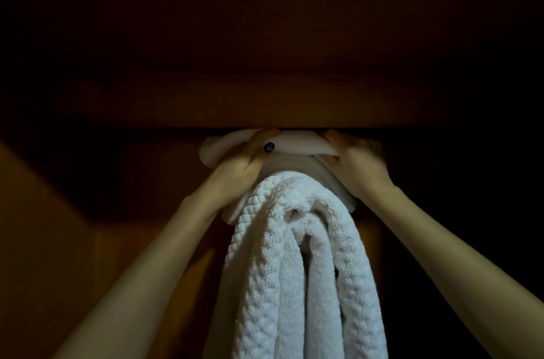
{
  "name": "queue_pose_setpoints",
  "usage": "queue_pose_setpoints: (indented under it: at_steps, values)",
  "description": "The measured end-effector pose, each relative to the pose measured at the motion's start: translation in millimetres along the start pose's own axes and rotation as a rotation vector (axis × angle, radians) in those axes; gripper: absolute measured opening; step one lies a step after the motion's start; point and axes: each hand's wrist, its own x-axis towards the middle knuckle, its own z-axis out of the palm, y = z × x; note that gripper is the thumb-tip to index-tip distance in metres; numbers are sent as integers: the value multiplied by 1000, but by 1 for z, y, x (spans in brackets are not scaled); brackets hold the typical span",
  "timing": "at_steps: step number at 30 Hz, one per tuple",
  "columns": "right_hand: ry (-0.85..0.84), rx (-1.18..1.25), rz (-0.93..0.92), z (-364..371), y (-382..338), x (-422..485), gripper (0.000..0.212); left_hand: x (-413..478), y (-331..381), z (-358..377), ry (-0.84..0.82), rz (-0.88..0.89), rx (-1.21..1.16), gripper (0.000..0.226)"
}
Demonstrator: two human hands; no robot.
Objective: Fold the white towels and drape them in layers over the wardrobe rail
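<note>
Head view. Left hand (244, 160) and right hand (357, 160) each curled round one end of top towel (297, 144), which spans between them just under wardrobe panel (265, 70). Dark rail end (268, 147) beside left thumb. Hanging towels (294, 255) drape below both wrists. Risk: stack bulky and rounded, so uneven release likely lets top layer slide sideways. Tight gap above may bunch fold.

Nubbly terry towels (294, 270); matt wood panel (265, 34)
</note>
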Motion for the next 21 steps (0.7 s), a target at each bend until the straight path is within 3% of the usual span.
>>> queue_pose_setpoints:
  at_steps: [3, 6, 9, 11, 14, 17, 21]
  values:
    - [71, -20, -4, 2, 2, 2, 23, 3, 2, 1, -18, -60, -84, 25]
    - [40, -52, -26, 4, 5, 0, 12, 0, 3, 1, -44, -116, -136, 32]
    - [-133, -89, 26, 4, 9, 4, 18, 7, -5, -1, -33, -245, -138, 33]
    - [-309, -41, 110, 5, 12, 10, 12, 12, -6, 0, -60, -208, -106, 31]
    - [-460, 271, 267, 4, 17, 13, 21, 8, -7, 3, -41, -306, -187, 37]
    - [-420, 539, 367, -1, 10, 1, 31, 5, -4, 2, 2, -400, -327, 43]
    - [-175, 452, 280, 6, 1, -14, 34, 6, 3, 4, 192, -319, -396, 24]
